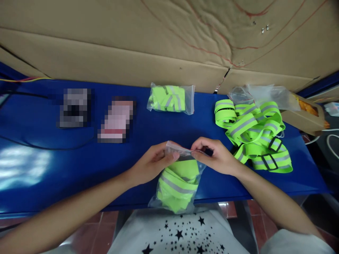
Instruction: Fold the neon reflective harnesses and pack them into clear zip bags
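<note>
A clear zip bag (180, 183) with a folded neon-green reflective strap (180, 187) inside hangs at the front edge of the blue table. My left hand (159, 158) pinches the left part of the bag's top edge, thumb on the near side. At the right part of that same edge, my right hand (214, 155) grips the plastic between thumb and fingertips. Whether the seal is fully closed cannot be made out. Beyond my hands lies another packed bag (169, 98) of green strap, flat on the table.
Loose green reflective straps (254, 130) with black buckles are heaped at the right. Behind them are empty clear bags (267, 95) and a cardboard box (304, 116). Two blurred-out objects, one dark (74, 107) and one pinkish (116, 120), lie at the left near black cables (53, 146).
</note>
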The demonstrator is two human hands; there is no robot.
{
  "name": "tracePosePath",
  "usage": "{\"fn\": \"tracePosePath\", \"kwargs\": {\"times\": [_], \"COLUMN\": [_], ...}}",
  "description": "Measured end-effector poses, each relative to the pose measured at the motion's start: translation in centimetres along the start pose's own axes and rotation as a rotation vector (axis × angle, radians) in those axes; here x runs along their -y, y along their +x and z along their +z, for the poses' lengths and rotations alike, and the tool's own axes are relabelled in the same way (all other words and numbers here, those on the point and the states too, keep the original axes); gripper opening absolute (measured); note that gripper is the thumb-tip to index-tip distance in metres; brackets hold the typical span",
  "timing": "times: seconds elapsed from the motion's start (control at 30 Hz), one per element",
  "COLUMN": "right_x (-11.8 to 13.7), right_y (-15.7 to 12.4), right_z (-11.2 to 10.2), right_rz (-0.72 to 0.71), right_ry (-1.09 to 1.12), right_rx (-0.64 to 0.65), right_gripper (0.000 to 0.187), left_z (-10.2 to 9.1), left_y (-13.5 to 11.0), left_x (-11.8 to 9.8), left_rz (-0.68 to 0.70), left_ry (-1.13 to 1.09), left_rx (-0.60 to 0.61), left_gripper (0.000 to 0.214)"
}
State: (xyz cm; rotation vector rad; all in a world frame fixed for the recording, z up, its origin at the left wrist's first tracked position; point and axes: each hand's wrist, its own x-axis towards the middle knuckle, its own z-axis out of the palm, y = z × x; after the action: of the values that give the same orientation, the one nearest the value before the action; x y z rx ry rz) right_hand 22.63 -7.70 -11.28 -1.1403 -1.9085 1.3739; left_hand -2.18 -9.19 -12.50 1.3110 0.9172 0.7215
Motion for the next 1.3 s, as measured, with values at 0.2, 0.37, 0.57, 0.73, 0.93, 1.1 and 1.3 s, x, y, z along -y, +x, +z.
{"fn": "tracePosePath", "kwargs": {"times": [0.2,0.37,0.57,0.73,0.93,1.1,1.3], "right_x": [-0.2,-0.5,-0.4,-0.4,-0.3,0.0,0.0], "right_y": [0.4,0.5,0.4,0.5,0.4,0.3,0.2], "right_z": [0.5,1.1,0.4,0.2,0.9,1.6,1.9], "right_rz": [-0.006,0.036,0.106,0.169,0.103,0.041,0.101], "right_ry": [0.038,0.073,0.105,0.165,0.097,0.100,0.249], "right_rx": [-0.011,-0.016,0.049,0.125,0.062,0.034,0.135], "right_gripper": [0.019,0.021,0.025,0.034,0.034,0.031,0.038], "left_z": [-0.2,-0.3,-0.6,-0.8,-0.2,0.1,0.2], "left_y": [0.2,-0.2,0.0,0.1,0.1,-0.1,-0.3], "left_x": [0.4,0.3,-0.2,-0.2,-0.1,-0.2,-0.6], "left_rz": [0.047,0.088,0.126,0.143,0.170,0.199,0.247], "left_ry": [0.117,0.217,0.262,0.310,0.296,0.247,0.294], "left_rx": [0.003,0.024,-0.002,0.000,-0.050,-0.083,-0.080], "left_gripper": [0.035,0.037,0.034,0.032,0.026,0.024,0.024]}}
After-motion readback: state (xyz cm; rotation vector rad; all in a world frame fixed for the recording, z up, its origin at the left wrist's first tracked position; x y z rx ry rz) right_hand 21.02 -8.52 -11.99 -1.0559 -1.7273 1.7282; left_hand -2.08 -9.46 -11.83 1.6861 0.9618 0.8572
